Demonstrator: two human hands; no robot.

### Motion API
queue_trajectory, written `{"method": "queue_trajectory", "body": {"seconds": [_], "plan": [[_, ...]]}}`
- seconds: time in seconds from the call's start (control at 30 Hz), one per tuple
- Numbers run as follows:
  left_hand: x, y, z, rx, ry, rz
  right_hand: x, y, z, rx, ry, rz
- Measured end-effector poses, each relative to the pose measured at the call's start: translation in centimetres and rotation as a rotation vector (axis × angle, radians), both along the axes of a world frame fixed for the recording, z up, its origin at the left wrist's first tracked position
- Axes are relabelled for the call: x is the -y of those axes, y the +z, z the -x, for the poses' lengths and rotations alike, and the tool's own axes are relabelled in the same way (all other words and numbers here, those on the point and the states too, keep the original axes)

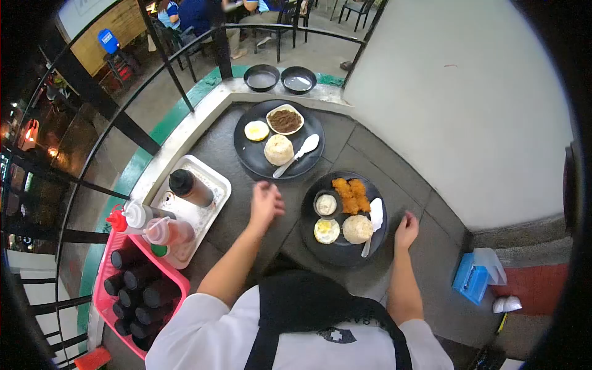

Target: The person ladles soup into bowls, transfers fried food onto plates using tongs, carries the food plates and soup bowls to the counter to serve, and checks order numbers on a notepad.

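Observation:
My left hand point(267, 202) is over the dark counter, between the two black plates, with its fingers apart and nothing in it. Just off the right rim of the near plate is my right hand point(406, 230), its fingers curled together; whether anything is in them is too small to tell. The near plate point(320, 248) bears breaded pieces point(351, 195), a cup of white sauce point(326, 204), a fried egg point(326, 231), rice point(357, 229) and a white spoon point(376, 214). On the far plate point(246, 154) are shredded meat point(285, 121), an egg point(256, 130), rice point(279, 150) and a spoon point(310, 143).
At the left, a white tray point(213, 225) holds sauce bottles. A pink basket point(183, 280) of black-capped items stands nearer. Two black bowls point(261, 78) point(298, 80) rest on the ledge by the metal railing. Seated people are beyond it. A white wall point(456, 111) bounds the right.

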State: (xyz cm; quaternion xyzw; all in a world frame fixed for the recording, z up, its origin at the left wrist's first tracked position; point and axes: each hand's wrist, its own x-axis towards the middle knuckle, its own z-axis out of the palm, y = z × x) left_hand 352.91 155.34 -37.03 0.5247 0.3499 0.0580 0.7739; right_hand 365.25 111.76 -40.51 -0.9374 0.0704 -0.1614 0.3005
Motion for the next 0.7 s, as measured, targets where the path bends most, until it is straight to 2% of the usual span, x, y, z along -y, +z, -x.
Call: {"method": "queue_trajectory", "body": {"seconds": [0.03, 0.07, 0.17, 0.2, 0.27, 0.37, 0.4, 0.43, 0.53, 0.63, 0.7], "plan": [[1.3, -0.2, 1.2, 0.001, -0.119, -0.002, -0.2, -0.2, 0.6, -0.101, -0.016, -0.22], [2.7, -0.7, 2.1, -0.01, -0.215, -0.004, -0.8, -0.2, 1.7, -0.073, 0.053, -0.376], [6.3, -2.4, 4.4, 0.005, -0.472, -0.148, -2.7, 1.8, 4.8, -0.384, 0.006, -0.488], [7.3, -2.5, 4.8, 0.095, -0.446, -0.023, -3.3, 2.2, 5.6, -0.424, -0.009, -0.43], [7.7, -1.9, 5.1, 0.109, -0.468, -0.128, -4.1, 3.0, 6.3, -0.503, -0.037, -0.316], [7.4, -1.3, 4.9, 0.091, -0.501, -0.176, -1.6, -3.2, 6.0, -0.359, 0.161, -0.296], [7.3, -1.2, 4.5, 0.087, -0.51, -0.186, -3.3, -1.2, 6.6, -0.424, 0.067, -0.322], [7.1, -1.2, 4.3, 0.083, -0.519, -0.195, -4.2, -0.5, 7.1, -0.378, 0.046, -0.292], [6.0, -1.8, 3.1, 0.053, -0.479, -0.15, -5.3, -0.2, 7.8, -0.253, -0.007, -0.271], [3.3, -1.3, 2.0, 0.114, -0.032, 0.065, -4.3, -1.9, 7.5, -0.231, 0.014, -0.361], [0.0, -1.0, 1.2, 0.128, 0.131, 0.19, -3.5, -1.8, 7.1, -0.305, 0.087, -0.404]]}}
